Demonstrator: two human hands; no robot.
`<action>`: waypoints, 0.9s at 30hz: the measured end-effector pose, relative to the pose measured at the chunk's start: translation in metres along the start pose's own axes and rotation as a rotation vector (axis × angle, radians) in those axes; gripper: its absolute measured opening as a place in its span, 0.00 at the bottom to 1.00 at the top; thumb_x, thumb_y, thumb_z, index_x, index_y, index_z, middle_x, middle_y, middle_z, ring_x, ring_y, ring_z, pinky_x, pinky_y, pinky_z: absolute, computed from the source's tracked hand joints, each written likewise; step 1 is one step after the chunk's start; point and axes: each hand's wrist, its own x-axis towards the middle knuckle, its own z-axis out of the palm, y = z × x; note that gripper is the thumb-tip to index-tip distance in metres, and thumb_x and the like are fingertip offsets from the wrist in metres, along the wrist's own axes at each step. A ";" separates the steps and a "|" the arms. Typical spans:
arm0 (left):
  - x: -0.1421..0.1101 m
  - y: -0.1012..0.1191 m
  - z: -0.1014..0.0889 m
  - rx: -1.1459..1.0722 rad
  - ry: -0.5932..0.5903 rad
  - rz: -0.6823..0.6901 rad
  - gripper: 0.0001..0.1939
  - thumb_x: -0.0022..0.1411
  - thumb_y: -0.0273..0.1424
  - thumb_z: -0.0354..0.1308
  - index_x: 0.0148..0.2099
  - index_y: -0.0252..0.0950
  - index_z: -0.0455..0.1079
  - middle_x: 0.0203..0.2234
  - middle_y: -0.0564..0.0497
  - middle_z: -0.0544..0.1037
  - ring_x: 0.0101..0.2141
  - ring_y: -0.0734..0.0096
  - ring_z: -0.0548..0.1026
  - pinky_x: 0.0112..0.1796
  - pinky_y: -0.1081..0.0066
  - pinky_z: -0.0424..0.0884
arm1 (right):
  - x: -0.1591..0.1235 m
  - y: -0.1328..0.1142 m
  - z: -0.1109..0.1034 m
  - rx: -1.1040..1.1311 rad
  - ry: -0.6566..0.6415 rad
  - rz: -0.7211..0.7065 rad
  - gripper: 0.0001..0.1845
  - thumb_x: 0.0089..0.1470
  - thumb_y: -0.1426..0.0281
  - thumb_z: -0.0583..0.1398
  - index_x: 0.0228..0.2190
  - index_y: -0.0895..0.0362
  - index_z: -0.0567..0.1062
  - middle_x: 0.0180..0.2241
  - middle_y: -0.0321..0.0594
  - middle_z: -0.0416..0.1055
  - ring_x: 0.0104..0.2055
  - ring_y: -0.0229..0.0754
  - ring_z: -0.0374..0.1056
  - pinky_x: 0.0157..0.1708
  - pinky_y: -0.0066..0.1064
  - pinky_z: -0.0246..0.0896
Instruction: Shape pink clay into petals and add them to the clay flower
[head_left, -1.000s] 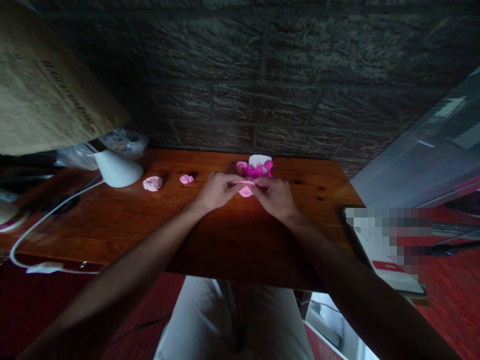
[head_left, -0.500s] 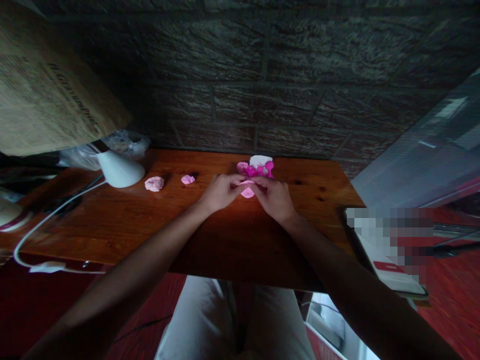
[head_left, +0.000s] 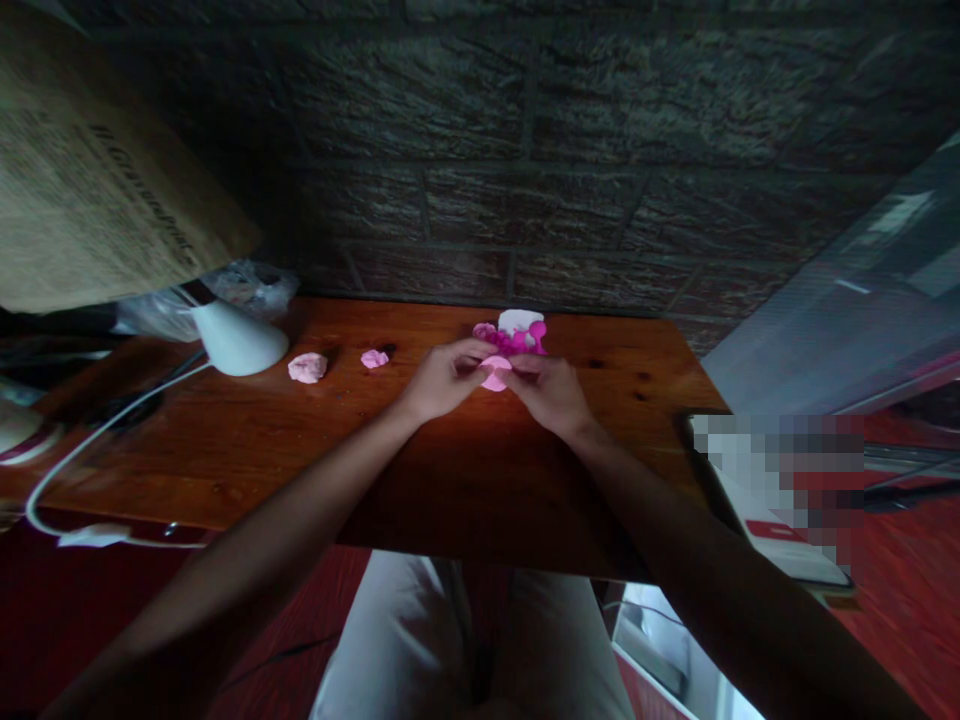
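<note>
Between my hands is a flat, roundish piece of pink modelling clay (head_left: 496, 376). My left hand (head_left: 444, 380) pinches its left edge with thumb and fingers. On the other edge, my right hand (head_left: 551, 392) grips it the same way. Just behind my fingers lie bright magenta plastic pieces (head_left: 534, 338), one with a round knob, partly hidden. A darker pink textured lump (head_left: 484, 331) and a white block-like item (head_left: 521, 321) sit beside them. To the left rest a small pink clay lump (head_left: 374, 358) and a larger pale pink lump (head_left: 307, 368).
A lamp with a white base (head_left: 238, 338) and printed paper shade (head_left: 112, 190) stands at the left of the wooden table (head_left: 450, 490). Its white cable (head_left: 56, 470) hangs over the front edge. A brick wall (head_left: 465, 210) rises behind; a flat pale item (head_left: 780, 530) lies at right.
The clay piece has tilted between my fingers, so more of its round face shows. Both hands stay in nearly the same place; the view shifts slightly.
</note>
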 end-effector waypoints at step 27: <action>-0.002 0.007 -0.004 0.152 0.064 -0.021 0.12 0.61 0.34 0.65 0.44 0.34 0.81 0.38 0.46 0.86 0.37 0.64 0.83 0.39 0.70 0.78 | 0.000 -0.010 -0.004 -0.231 0.009 -0.028 0.10 0.58 0.69 0.62 0.26 0.56 0.80 0.24 0.36 0.78 0.24 0.37 0.67 0.28 0.28 0.56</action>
